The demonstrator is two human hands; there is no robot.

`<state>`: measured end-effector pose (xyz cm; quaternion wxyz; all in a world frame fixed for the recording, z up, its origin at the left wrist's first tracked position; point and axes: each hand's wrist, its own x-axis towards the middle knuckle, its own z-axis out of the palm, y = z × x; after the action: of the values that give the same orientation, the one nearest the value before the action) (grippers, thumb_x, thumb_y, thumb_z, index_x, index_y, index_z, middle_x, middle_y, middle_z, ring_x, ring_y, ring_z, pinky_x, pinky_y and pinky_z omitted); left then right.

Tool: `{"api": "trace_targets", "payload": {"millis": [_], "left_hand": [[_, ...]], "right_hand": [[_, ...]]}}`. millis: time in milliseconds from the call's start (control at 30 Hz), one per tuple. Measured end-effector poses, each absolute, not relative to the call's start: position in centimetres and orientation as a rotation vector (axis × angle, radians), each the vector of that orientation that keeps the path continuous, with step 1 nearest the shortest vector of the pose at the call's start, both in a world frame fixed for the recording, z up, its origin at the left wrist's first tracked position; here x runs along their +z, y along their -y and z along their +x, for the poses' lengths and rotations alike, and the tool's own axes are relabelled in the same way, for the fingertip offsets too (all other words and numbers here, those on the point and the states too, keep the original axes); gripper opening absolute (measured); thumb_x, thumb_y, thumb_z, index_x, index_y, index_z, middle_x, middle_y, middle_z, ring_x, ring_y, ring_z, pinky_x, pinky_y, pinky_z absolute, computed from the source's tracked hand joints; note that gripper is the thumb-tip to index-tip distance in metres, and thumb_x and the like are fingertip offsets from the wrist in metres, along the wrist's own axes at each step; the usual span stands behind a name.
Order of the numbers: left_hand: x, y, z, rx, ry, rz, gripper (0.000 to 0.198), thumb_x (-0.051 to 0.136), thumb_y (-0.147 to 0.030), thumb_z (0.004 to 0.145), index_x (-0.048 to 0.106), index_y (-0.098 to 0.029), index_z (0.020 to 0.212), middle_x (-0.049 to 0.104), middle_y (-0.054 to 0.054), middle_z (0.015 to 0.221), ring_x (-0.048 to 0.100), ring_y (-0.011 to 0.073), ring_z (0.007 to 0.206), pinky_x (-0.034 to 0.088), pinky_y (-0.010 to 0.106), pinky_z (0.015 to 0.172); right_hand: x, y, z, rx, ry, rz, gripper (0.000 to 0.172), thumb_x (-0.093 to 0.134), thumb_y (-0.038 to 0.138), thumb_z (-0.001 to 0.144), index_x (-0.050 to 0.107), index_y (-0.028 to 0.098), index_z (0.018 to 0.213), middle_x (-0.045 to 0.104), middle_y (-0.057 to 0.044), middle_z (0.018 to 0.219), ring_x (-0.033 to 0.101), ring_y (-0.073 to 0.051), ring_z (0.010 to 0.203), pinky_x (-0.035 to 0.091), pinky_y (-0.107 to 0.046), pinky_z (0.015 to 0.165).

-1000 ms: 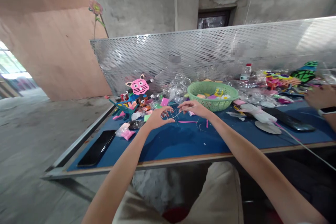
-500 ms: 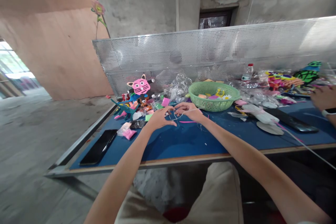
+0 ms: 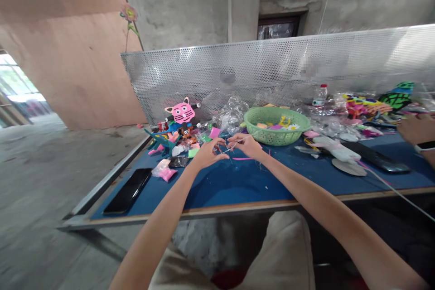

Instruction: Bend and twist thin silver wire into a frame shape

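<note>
Both hands are raised over the blue tabletop [image 3: 220, 188], close together. Thin pale wire or string [image 3: 224, 149] runs in a loose loop between them. My left hand [image 3: 209, 154] is curved, its fingers closed round one side of the loop, with the thumb reaching towards the right. The fingertips of my right hand [image 3: 245, 145] pinch the other side of the strand, near the green basket [image 3: 277, 138]. Below the right hand a thin pink strip [image 3: 242, 159] lies on the table. Exactly how the strand is twisted is too fine to make out.
A black phone [image 3: 128, 190] lies at the left edge. Behind my left hand are clay packets [image 3: 166, 173] and a pink cat figure [image 3: 183, 113]. A white glue gun [image 3: 338, 148] and another phone [image 3: 377, 158] lie right. Another person's hand [image 3: 418, 129] is at far right.
The right hand has shifted slightly and its fingers have closed in on the strand, while the loop between the hands looks flatter. The other person's hand has moved a little left.
</note>
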<state>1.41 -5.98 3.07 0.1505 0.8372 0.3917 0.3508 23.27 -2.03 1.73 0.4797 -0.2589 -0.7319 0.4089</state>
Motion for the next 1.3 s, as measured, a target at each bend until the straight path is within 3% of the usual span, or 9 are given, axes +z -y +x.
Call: {"api": "trace_targets", "payload": {"millis": [400, 633, 867, 1100, 1300], "left_hand": [[3.0, 5.7, 1.4, 1.009, -1.082, 2.368, 0.047, 0.071, -0.048, 0.079, 0.059, -0.021, 0.116, 0.07, 0.006, 0.108, 0.068, 0.0208, 0.086, 0.055, 0.032, 0.071], [3.0, 5.8, 1.1, 1.013, -1.174, 2.521, 0.056, 0.074, -0.051, 0.078, 0.056, -0.021, 0.122, 0.07, 0.008, 0.114, 0.067, 0.0248, 0.095, 0.052, 0.037, 0.086], [2.9, 6.1, 1.3, 0.995, -1.278, 2.731, 0.073, 0.075, -0.062, 0.073, 0.052, -0.023, 0.13, 0.065, 0.01, 0.126, 0.065, 0.0293, 0.107, 0.048, 0.04, 0.093], [2.9, 6.0, 1.3, 0.988, -1.29, 2.807, 0.075, 0.07, -0.067, 0.074, 0.051, -0.023, 0.132, 0.063, 0.01, 0.13, 0.064, 0.0297, 0.111, 0.047, 0.041, 0.096], [3.2, 6.7, 2.0, 1.022, -1.36, 2.878, 0.079, 0.067, -0.07, 0.075, 0.049, -0.024, 0.137, 0.062, 0.011, 0.134, 0.059, 0.0316, 0.122, 0.037, 0.047, 0.108]], "right_hand": [[1.3, 2.2, 23.0, 0.803, 1.81, -0.663, 0.021, 0.071, 0.038, 0.08, 0.073, 0.018, 0.087, 0.076, -0.007, 0.082, 0.072, -0.02, 0.07, 0.058, -0.033, 0.07], [1.3, 2.6, 22.8, 0.695, 1.813, -0.71, 0.023, 0.068, 0.04, 0.084, 0.073, 0.019, 0.091, 0.076, -0.006, 0.085, 0.072, -0.021, 0.073, 0.058, -0.035, 0.072], [1.3, 2.8, 22.7, 0.528, 1.821, -0.683, 0.019, 0.065, 0.037, 0.087, 0.072, 0.02, 0.091, 0.076, -0.006, 0.088, 0.072, -0.021, 0.078, 0.057, -0.035, 0.078], [1.3, 3.0, 22.8, 0.363, 1.845, -0.679, 0.019, 0.063, 0.038, 0.088, 0.072, 0.021, 0.092, 0.075, -0.005, 0.088, 0.071, -0.022, 0.082, 0.056, -0.035, 0.081], [1.1, 2.7, 22.8, 0.426, 1.791, -0.703, 0.026, 0.062, 0.045, 0.089, 0.072, 0.021, 0.09, 0.075, -0.007, 0.083, 0.071, -0.023, 0.077, 0.056, -0.038, 0.078]]}}
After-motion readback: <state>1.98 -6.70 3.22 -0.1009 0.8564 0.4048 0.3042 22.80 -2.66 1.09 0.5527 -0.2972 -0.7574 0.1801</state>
